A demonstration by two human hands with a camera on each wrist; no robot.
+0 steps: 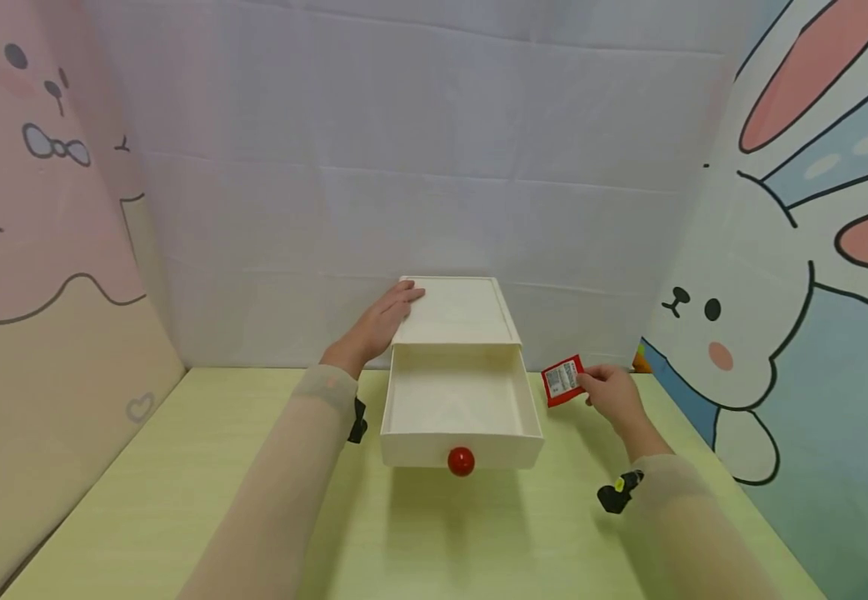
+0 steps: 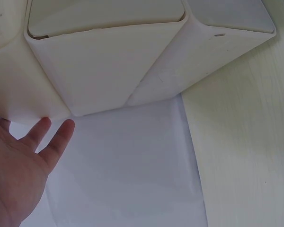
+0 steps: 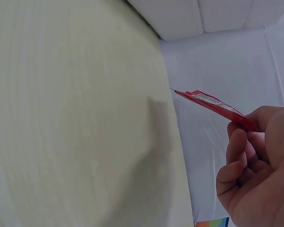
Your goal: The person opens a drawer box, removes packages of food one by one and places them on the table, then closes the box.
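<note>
A white drawer box [image 1: 456, 310] stands at the back of the table, its top drawer [image 1: 460, 450] pulled out toward me by a round red knob [image 1: 461, 462]. Nothing shows inside the drawer. My left hand [image 1: 380, 323] rests on the top left edge of the box with fingers extended; in the left wrist view, the hand [image 2: 19, 165] lies beside the box's side wall. To the right of the drawer, my right hand [image 1: 616, 396] pinches a small red packet [image 1: 563, 381] with a white printed label, held above the table.
The pale wooden table [image 1: 254, 467] carries the box. Behind it hangs a white cloth [image 1: 419, 167], with cartoon-printed panels [image 1: 734, 333] on both sides. A small colourful patch [image 3: 213, 222] shows at the table's back right.
</note>
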